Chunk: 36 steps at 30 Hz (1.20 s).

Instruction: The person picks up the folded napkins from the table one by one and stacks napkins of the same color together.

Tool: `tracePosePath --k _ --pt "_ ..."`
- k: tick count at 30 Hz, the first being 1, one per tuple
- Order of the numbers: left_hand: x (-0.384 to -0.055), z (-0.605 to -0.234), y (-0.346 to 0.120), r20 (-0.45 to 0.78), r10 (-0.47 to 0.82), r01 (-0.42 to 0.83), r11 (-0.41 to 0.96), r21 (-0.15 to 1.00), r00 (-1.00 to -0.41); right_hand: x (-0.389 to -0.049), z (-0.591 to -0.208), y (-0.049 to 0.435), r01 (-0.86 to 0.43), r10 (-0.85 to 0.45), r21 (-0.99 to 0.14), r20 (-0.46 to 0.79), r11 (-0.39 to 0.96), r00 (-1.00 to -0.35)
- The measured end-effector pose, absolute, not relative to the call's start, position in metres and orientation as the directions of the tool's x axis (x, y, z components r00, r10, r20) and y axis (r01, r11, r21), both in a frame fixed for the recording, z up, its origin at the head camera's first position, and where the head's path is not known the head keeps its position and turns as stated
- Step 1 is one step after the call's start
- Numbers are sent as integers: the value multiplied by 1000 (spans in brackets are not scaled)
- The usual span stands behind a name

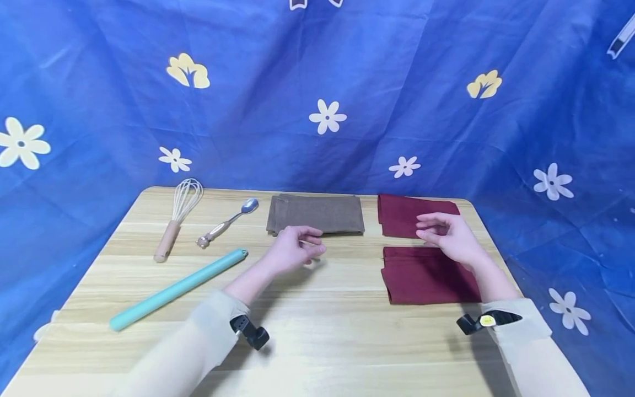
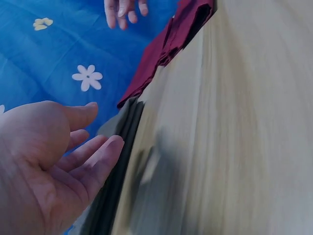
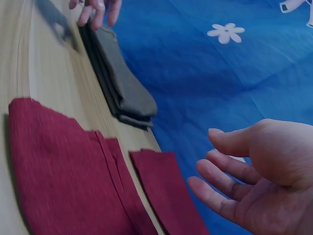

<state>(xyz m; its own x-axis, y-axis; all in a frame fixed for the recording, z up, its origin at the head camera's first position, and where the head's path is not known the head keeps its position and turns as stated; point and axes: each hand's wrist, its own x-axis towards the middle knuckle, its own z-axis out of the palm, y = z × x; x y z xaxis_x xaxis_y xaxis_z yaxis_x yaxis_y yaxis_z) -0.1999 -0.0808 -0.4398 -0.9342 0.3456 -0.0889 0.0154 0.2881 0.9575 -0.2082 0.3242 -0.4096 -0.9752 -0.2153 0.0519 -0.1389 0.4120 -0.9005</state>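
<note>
My left hand [image 1: 292,250] hovers just in front of the folded grey-brown cloth [image 1: 317,214], fingers loosely bent with nothing between them. Its shadow falls on the wood below. Over the two folded dark red cloths hangs my right hand [image 1: 448,234], also holding nothing. The far red cloth [image 1: 397,215] lies at the back right, and the near red cloth [image 1: 421,281] lies just in front of it. In the right wrist view the right hand [image 3: 264,171] shows a gap between thumb and fingers. The left wrist view shows the left hand [image 2: 58,161] likewise relaxed, palm visible.
At the left of the wooden table [image 1: 317,353] lie a whisk [image 1: 179,220] with a pinkish handle, a metal spoon [image 1: 228,222] with a decorated handle, and a long teal stick [image 1: 178,289]. A blue flowered curtain [image 1: 258,110] hangs behind the table and along its sides.
</note>
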Motion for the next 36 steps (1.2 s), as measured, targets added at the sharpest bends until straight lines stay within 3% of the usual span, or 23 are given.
tracePosePath --k 36 --pt "-187 -470 30 -167 380 -99 192 976 -910 -171 -433 447 -21 -96 -861 -33 508 -995"
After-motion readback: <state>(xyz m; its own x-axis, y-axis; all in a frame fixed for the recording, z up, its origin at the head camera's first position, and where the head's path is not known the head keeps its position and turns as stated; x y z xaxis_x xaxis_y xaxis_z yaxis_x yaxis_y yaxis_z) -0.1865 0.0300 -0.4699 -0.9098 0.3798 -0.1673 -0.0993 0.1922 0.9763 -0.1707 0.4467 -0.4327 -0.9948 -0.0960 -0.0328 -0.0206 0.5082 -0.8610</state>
